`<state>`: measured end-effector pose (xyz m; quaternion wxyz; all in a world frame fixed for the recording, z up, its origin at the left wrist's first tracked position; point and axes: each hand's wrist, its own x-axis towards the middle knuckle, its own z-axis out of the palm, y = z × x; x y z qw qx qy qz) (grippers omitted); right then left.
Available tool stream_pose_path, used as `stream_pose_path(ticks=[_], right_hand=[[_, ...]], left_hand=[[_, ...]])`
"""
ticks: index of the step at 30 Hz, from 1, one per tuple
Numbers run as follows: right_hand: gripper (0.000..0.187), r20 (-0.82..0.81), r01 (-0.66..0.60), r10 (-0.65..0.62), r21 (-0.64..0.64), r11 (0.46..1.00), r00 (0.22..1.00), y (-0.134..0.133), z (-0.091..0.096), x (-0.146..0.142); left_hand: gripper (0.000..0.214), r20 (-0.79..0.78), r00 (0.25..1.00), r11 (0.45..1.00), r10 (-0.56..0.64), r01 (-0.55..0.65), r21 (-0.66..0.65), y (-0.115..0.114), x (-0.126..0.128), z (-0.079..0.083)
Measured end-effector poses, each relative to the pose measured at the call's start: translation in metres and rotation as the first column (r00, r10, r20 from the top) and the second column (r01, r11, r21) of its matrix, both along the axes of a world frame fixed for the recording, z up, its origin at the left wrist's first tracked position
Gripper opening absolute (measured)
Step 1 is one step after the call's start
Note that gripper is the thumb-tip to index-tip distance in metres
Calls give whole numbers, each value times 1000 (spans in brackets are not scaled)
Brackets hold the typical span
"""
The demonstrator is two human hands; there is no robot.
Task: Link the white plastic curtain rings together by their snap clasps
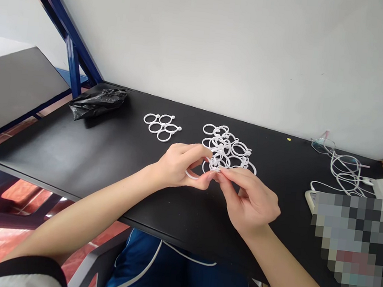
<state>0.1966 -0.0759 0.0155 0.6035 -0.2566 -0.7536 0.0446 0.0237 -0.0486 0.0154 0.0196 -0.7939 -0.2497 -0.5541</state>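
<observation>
One crumpled black plastic bag (98, 102) lies near the far left corner of the dark table (73, 153). To its right, well apart from it, five white rings form a small group (158, 127), lying flat and close together, each apparently with a little knob or eyelet on its edge. They look set aside, so I would count these as the portion already handled.

Next comes the left hand (189, 164), curled into a C, thumb and forefinger nearly meeting around one larger white ring (191, 175) that it holds up over the front of the table. The right hand (250, 201) meets it there, thumb and forefinger pinched together at the ring's near right edge, other fingers folded in; exactly what small part sits between those fingertips is hidden.

Just behind the hands, partly covered by them, lies a tangled pile of similar rings (224, 147). It is clearly bigger than the group of five, so most of the work seems to be left, with this one ring in progress.

Farther right are a yellow speck (289, 139), eyeglasses (323, 144) and a looped white cable (338, 178).
</observation>
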Motion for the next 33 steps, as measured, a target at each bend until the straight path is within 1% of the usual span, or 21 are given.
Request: stream_pose_path(ticks=[9,16,24,27,33], right_hand=[[31,9,17,-17,-1,1000,1000,0,1,-1],[31,6,-38,38,-34,999,999,1,1,-1],[29,22,-28,29,-38,999,999,1,0,-1],[28,20,-34,36,-57,998,999,1,-1,-1],[28,-8,-87,87,-132,987,996,0,-4,-2]], left_hand=[[15,-3,1000,1000,11,-11,-10,-1,0,1],[18,-9,1000,1000,15,-15,-8,0,0,1],[16,-5,1000,1000,5,-5,0,1,0,0],[17,-10,1000,1000,11,-11,-2,1,0,0],[17,-32,999,999,39,-38,12,0,0,0]])
